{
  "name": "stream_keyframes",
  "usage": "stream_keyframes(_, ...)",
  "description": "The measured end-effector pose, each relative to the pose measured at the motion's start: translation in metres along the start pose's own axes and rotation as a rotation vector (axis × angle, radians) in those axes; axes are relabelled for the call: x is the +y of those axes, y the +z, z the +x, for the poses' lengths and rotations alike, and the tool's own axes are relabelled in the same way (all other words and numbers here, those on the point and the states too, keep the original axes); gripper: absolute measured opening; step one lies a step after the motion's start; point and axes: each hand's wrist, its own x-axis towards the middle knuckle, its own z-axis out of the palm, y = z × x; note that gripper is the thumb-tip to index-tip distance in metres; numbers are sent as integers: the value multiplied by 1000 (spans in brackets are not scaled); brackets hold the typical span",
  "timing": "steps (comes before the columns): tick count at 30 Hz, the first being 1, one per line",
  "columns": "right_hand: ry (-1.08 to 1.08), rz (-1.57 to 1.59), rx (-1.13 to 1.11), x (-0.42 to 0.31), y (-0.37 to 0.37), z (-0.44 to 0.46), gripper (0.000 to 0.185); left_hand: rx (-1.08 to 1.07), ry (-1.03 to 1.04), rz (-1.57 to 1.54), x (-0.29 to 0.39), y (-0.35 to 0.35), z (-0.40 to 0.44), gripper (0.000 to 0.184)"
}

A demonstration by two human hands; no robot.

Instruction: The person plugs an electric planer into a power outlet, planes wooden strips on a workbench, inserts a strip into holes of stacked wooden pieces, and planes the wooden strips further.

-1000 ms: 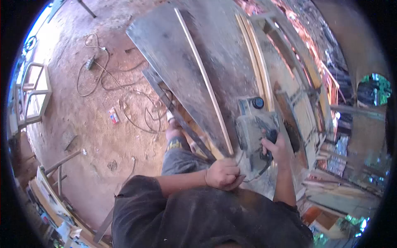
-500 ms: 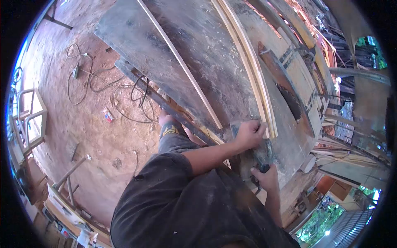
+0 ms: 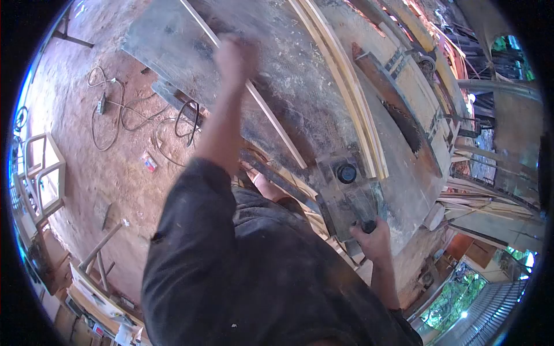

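My left hand (image 3: 235, 60) is smeared by motion over a thin wooden strip (image 3: 277, 124) lying on the dusty grey worktop (image 3: 288, 69). Whether its fingers touch or hold the strip I cannot tell. My right hand (image 3: 375, 239) is closed around the rear handle of a dark power tool (image 3: 359, 199), which looks like an electric planer. The tool rests near the worktop's close edge, its round black front knob (image 3: 346, 173) uncovered. Just beyond it, the ends of longer wooden battens (image 3: 360, 124) lie side by side.
A rusty, toothed saw blade (image 3: 404, 124) lies right of the battens, near more boards. Cords (image 3: 121, 109) and a small red-and-white packet (image 3: 149, 161) are on the dirt floor at left. Stacked wood strips (image 3: 485, 210) are at far right.
My left hand has left the front of the power tool and swung forward and left over the thin strip. My right hand stays on the rear handle. The view has shifted slightly.
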Motion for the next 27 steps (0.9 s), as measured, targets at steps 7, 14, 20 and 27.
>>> stream_keyframes(7,-47,147,-93,-13,17,-3,44,-92,10,457,-47,-25,66,50)
stream_keyframes(14,-195,110,-160,-15,44,15,39,-144,-14,446,-54,-25,62,48)
stream_keyframes(20,-240,-67,-103,4,49,17,36,-93,-76,418,-56,-20,63,47)
stream_keyframes(27,-274,-52,-148,-5,50,20,31,-27,-76,382,-55,-17,61,42)
